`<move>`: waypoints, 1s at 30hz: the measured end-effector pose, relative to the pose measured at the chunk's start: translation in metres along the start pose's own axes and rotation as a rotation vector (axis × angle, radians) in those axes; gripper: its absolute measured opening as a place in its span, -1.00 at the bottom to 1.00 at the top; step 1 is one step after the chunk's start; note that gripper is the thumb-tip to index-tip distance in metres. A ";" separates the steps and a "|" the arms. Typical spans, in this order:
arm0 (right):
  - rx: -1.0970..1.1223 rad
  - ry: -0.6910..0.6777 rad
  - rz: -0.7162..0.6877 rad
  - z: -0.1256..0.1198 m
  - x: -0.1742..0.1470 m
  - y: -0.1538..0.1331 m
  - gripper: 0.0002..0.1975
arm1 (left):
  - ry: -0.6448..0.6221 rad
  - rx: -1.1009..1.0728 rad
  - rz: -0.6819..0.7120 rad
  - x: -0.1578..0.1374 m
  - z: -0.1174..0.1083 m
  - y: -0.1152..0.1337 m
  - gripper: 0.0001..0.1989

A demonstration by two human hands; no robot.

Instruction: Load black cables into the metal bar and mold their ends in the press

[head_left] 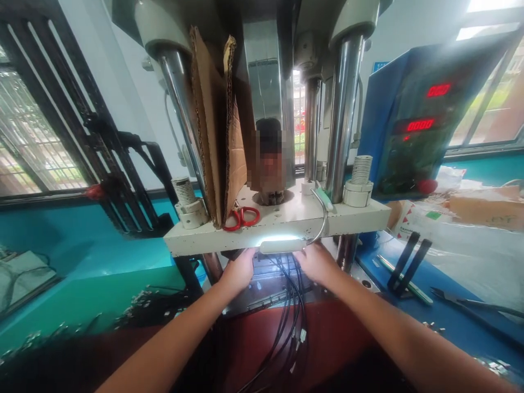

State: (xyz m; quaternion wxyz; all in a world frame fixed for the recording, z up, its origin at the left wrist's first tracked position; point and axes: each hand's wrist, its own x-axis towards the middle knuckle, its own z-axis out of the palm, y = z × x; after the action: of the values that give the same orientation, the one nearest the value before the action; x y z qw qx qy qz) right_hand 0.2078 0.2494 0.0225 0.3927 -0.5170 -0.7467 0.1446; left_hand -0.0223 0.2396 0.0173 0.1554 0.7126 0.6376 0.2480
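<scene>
Both of my hands reach in under the pale plate (282, 221) of a press. My left hand (244, 266) is at the left end of a lit white lamp (282, 246), its fingers hidden behind the lamp and plate edge. At the lamp's right end is my right hand (314, 263), whose fingertips are mostly covered too. Between the hands, several black cables (291, 297) hang from the metal mould (266, 284) down over a dark red surface. White-metal connectors (302, 335) show at their lower ends. Whether either hand grips a cable or the mould is unclear.
Red-handled scissors (242, 218) and upright cardboard (219, 136) rest on the plate. A blue control box (413, 120) with red digits stands right. Pliers (450, 297) and a pair of black bars (409, 267) are on the blue table. Dark cable bundles (151, 305) lie left.
</scene>
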 end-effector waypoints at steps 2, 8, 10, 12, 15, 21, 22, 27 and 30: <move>-0.017 -0.014 -0.056 -0.008 -0.021 -0.015 -0.90 | -0.009 0.098 0.074 -0.007 0.000 0.000 -0.64; -0.029 0.030 -0.150 -0.015 -0.059 -0.030 -0.80 | 0.001 0.316 0.201 -0.008 0.005 0.006 -0.55; -0.032 0.049 -0.156 -0.011 -0.063 -0.024 -0.79 | 0.008 0.369 0.217 -0.006 0.008 0.006 -0.56; -0.029 0.057 -0.163 -0.007 -0.065 -0.017 -0.79 | 0.017 0.412 0.224 -0.006 0.012 0.006 -0.55; -0.021 0.064 -0.176 -0.004 -0.067 -0.013 -0.80 | 0.031 0.459 0.225 -0.006 0.015 0.005 -0.51; -0.014 0.082 -0.179 -0.003 -0.070 -0.013 -0.79 | 0.022 0.483 0.254 -0.008 0.012 0.005 -0.45; -0.013 0.085 -0.176 -0.003 -0.070 -0.012 -0.79 | 0.019 0.482 0.258 -0.008 0.011 0.005 -0.45; -0.003 0.091 -0.159 -0.003 -0.069 -0.009 -0.80 | 0.023 0.488 0.260 -0.006 0.012 0.006 -0.45; 0.005 0.082 -0.151 -0.002 -0.068 -0.008 -0.80 | 0.018 0.503 0.250 -0.005 0.015 0.007 -0.46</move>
State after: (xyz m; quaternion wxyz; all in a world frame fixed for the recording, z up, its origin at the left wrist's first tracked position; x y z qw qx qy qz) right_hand 0.2149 0.1858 -0.0009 0.4340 -0.4637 -0.7665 0.0955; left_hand -0.0080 0.2356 0.0077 -0.0636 0.7997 0.5876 0.1057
